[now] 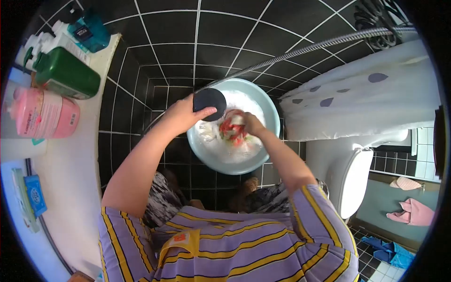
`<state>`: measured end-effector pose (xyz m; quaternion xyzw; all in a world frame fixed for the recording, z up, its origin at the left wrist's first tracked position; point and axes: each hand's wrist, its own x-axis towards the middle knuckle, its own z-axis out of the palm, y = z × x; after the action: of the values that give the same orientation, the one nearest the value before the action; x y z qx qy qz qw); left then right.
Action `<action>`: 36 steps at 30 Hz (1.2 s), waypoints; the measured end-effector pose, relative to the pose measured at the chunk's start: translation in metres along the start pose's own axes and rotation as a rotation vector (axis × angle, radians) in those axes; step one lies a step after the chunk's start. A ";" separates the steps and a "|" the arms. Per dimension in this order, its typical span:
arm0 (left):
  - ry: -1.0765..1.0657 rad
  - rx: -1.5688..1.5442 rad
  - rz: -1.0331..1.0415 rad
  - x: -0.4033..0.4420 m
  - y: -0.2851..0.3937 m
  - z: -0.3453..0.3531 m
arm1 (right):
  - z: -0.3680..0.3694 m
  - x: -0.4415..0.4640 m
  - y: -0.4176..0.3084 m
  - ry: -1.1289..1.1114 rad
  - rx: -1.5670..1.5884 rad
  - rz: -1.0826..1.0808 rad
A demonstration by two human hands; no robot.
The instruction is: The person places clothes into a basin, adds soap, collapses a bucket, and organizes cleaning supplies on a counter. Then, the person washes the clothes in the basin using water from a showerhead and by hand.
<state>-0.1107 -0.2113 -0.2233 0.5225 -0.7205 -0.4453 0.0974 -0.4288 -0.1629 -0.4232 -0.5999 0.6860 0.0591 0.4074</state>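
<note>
A pale blue basin (pixel 274 117) stands on the floor before me, holding white, sudsy water. My left hand (pixel 184 113) grips a round black shower head (pixel 209 104) over the basin's left side, thumb across its face. Whether water runs from it, I cannot tell. Inside the basin my right hand (pixel 253 125) is closed on a red and white wet cloth (pixel 232 128), bunched up and blurred by motion. Its fingers are partly hidden by the cloth. Paler cloth (pixel 206 131) shows through the foam at the left.
A metal shower hose (pixel 282 57) runs across above the basin. On the left ledge (pixel 66 174) stand a green bottle (pixel 68 75), a pink bottle (pixel 47 113) and a blue bottle (pixel 91 32). A white toilet (pixel 354 183) and a shower curtain (pixel 357 98) are at the right.
</note>
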 end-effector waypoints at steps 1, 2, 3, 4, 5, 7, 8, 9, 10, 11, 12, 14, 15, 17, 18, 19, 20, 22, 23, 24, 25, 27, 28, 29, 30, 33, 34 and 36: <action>-0.007 0.010 -0.017 0.000 0.006 -0.004 | 0.017 -0.001 -0.017 0.146 -0.377 -0.085; -0.020 0.019 -0.034 0.001 0.008 -0.004 | 0.025 -0.002 -0.031 0.038 -0.473 0.028; -0.010 0.033 -0.044 0.008 -0.003 0.004 | 0.036 -0.001 -0.041 0.109 -0.438 0.005; -0.026 0.037 -0.065 0.011 -0.003 0.007 | 0.045 0.002 -0.046 0.181 -0.405 -0.018; -0.038 0.042 -0.085 0.013 -0.001 0.008 | 0.065 0.014 -0.042 0.271 -0.389 -0.037; -0.072 0.049 -0.132 0.017 0.000 0.011 | 0.089 0.014 -0.037 0.378 -0.380 -0.139; -0.074 0.057 -0.118 0.018 -0.002 0.015 | 0.102 0.009 -0.031 0.347 -0.378 -0.160; -0.072 0.067 -0.098 0.018 -0.005 0.018 | 0.114 0.009 -0.023 0.324 -0.376 -0.181; -0.061 0.080 -0.073 0.020 -0.007 0.018 | 0.123 0.014 -0.017 0.309 -0.378 -0.206; -0.068 0.080 -0.088 0.019 -0.004 0.017 | 0.144 0.028 -0.005 0.368 -0.503 -0.195; -0.050 0.050 -0.046 0.019 -0.008 0.020 | 0.174 0.048 0.014 0.423 -0.628 -0.186; -0.074 0.062 -0.072 0.020 -0.001 0.018 | 0.185 0.074 0.025 0.500 -0.783 -0.192; -0.080 0.069 -0.077 0.021 -0.001 0.018 | 0.182 0.082 0.025 0.518 -0.807 -0.205; -0.095 0.084 -0.085 0.020 -0.001 0.020 | 0.133 0.064 -0.009 0.362 -0.625 -0.131; -0.084 0.088 -0.081 0.019 -0.003 0.023 | 0.088 0.041 -0.040 0.217 -0.426 -0.016; -0.070 0.093 -0.072 0.020 -0.007 0.026 | 0.046 0.042 -0.059 0.029 -0.215 0.172; -0.051 0.101 -0.059 0.022 -0.009 0.027 | 0.020 0.052 -0.067 -0.153 0.000 0.352; -0.057 0.088 -0.082 0.021 -0.006 0.024 | 0.049 0.115 -0.015 -0.016 -0.285 0.079; -0.064 0.064 -0.090 0.019 -0.003 0.023 | 0.043 0.127 -0.003 -0.035 -0.189 0.080; -0.072 0.033 -0.096 0.016 -0.001 0.023 | 0.034 0.126 0.007 0.011 -0.001 0.117; -0.051 0.023 -0.073 0.015 -0.006 0.027 | 0.019 0.110 0.008 0.075 0.177 0.144; -0.050 0.035 -0.058 0.010 -0.007 0.026 | 0.023 0.085 0.029 0.214 0.357 0.233; -0.047 0.038 -0.048 0.011 -0.008 0.027 | 0.017 0.073 0.043 0.122 0.341 0.204; -0.045 0.029 -0.060 0.011 -0.007 0.026 | 0.012 0.058 0.059 -0.042 0.322 0.127; -0.045 0.025 -0.071 0.012 -0.006 0.024 | 0.013 0.039 0.066 -0.063 0.201 0.041; -0.031 0.036 -0.069 0.015 -0.011 0.028 | 0.010 -0.031 0.023 -0.074 -0.131 0.089; -0.020 0.050 -0.060 0.018 -0.013 0.029 | 0.028 -0.046 0.018 -0.026 -0.306 0.026; -0.042 0.070 -0.080 0.021 -0.007 0.026 | 0.080 -0.050 0.033 0.284 -0.535 -0.233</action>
<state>-0.1308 -0.2152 -0.2506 0.5445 -0.7159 -0.4345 0.0459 -0.4214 -0.0693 -0.4583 -0.7626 0.6227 0.1059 0.1395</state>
